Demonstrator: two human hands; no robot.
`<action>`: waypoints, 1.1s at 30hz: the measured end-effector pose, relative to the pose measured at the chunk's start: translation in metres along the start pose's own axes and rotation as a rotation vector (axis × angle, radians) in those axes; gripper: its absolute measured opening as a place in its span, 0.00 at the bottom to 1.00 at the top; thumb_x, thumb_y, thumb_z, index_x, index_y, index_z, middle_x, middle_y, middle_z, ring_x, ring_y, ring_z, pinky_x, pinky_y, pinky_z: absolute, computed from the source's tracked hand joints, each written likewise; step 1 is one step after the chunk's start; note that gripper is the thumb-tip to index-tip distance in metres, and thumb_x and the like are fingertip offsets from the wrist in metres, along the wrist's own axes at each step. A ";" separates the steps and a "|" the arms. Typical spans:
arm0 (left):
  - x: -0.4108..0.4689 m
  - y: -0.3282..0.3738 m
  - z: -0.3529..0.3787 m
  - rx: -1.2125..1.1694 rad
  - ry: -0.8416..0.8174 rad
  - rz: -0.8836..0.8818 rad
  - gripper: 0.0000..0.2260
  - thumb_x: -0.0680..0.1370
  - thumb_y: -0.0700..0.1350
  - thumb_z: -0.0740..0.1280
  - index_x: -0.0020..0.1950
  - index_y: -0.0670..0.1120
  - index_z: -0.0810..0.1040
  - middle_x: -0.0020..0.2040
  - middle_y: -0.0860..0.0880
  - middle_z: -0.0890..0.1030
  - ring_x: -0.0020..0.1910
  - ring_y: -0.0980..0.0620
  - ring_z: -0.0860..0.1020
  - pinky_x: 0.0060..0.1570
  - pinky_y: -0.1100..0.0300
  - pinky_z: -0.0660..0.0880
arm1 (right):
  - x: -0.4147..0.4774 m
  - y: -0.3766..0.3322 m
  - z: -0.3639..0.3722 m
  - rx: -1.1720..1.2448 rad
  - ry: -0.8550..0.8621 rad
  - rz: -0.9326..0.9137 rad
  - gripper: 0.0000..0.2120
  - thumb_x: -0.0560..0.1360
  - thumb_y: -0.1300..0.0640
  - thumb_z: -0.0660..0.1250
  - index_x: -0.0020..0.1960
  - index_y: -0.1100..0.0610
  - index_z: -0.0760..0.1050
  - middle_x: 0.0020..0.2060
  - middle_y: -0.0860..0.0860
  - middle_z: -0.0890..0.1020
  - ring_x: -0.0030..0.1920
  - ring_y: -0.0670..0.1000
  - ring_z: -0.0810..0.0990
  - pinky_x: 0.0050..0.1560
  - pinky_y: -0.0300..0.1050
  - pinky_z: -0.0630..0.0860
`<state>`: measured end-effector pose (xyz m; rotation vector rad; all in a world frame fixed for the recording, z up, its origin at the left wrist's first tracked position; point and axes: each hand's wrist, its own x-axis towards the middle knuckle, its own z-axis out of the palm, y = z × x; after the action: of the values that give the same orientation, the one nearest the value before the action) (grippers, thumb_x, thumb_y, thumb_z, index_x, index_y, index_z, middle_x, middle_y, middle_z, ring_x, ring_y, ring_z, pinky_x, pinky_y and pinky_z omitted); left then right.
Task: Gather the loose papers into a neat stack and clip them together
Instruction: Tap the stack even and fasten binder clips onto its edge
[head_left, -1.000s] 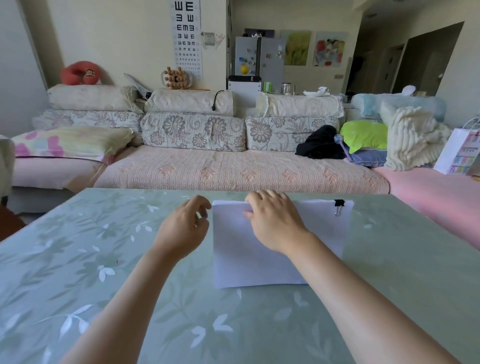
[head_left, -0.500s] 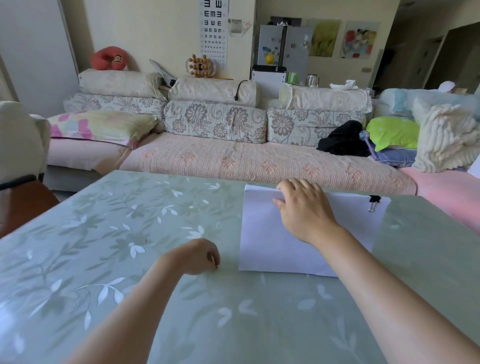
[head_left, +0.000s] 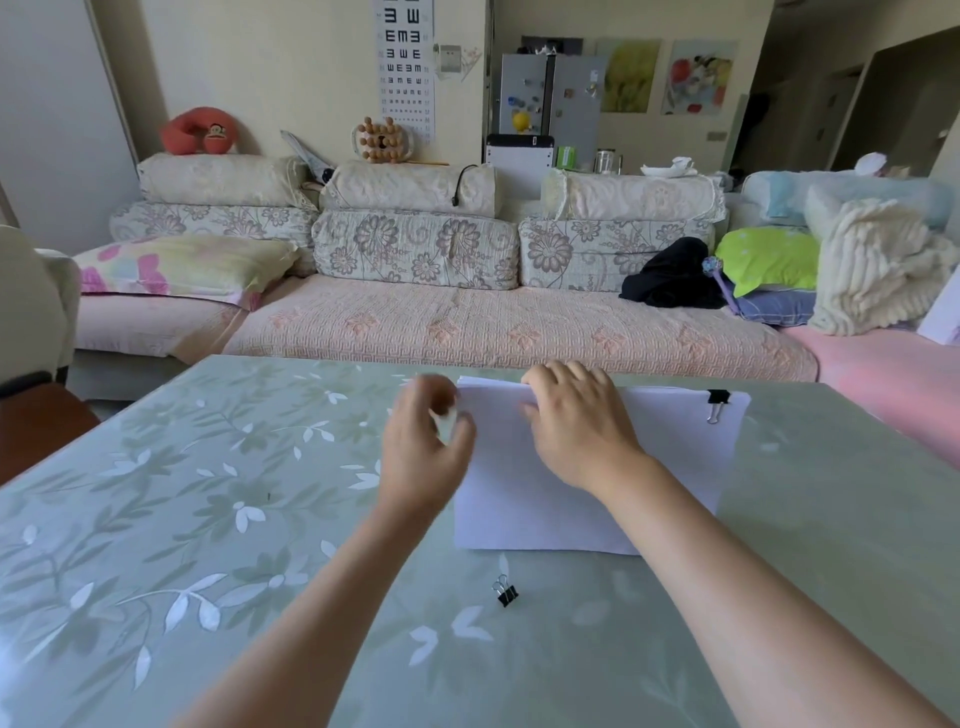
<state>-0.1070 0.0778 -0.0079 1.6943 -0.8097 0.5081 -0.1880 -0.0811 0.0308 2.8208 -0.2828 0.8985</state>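
A stack of white papers (head_left: 670, 467) lies flat on the green floral table (head_left: 208, 519). A black binder clip (head_left: 717, 402) sits on the stack's far right corner. A second black binder clip (head_left: 505, 591) lies loose on the table just in front of the stack. My right hand (head_left: 576, 431) rests on the stack, its fingers curled over the far edge. My left hand (head_left: 426, 441) hovers at the stack's far left corner, blurred, fingers curved; whether it holds anything is unclear.
A long sofa (head_left: 493, 327) with floral cushions runs behind the table's far edge. A brown chair seat (head_left: 36, 421) stands at the table's left side. Pillows and a cream blanket (head_left: 878, 270) are piled at the right.
My left hand has moved from the table's near side up to the stack's far left corner. A loose binder clip now shows in front of the stack. The right hand stays put.
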 end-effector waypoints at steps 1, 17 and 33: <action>0.004 -0.001 0.002 -0.025 0.039 -0.046 0.18 0.69 0.50 0.64 0.57 0.47 0.74 0.53 0.53 0.76 0.52 0.54 0.75 0.51 0.62 0.71 | 0.000 0.000 0.000 0.005 0.006 -0.003 0.07 0.77 0.53 0.66 0.51 0.56 0.73 0.47 0.53 0.79 0.50 0.59 0.76 0.49 0.53 0.69; -0.006 0.014 0.040 -0.281 -0.070 -0.200 0.12 0.73 0.43 0.60 0.56 0.50 0.70 0.44 0.57 0.75 0.42 0.57 0.73 0.44 0.62 0.70 | -0.001 -0.010 -0.004 0.057 0.014 -0.080 0.15 0.69 0.54 0.52 0.49 0.55 0.74 0.43 0.51 0.79 0.46 0.57 0.77 0.45 0.51 0.68; 0.033 0.015 -0.002 0.338 -0.459 0.244 0.08 0.83 0.44 0.56 0.54 0.42 0.72 0.48 0.48 0.74 0.45 0.43 0.74 0.42 0.52 0.68 | -0.001 -0.005 -0.004 0.099 -0.019 -0.071 0.10 0.79 0.51 0.56 0.54 0.54 0.73 0.49 0.51 0.80 0.51 0.57 0.76 0.50 0.52 0.69</action>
<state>-0.0958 0.0693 0.0252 2.0746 -1.3325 0.4426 -0.1899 -0.0751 0.0327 2.9104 -0.1436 0.8954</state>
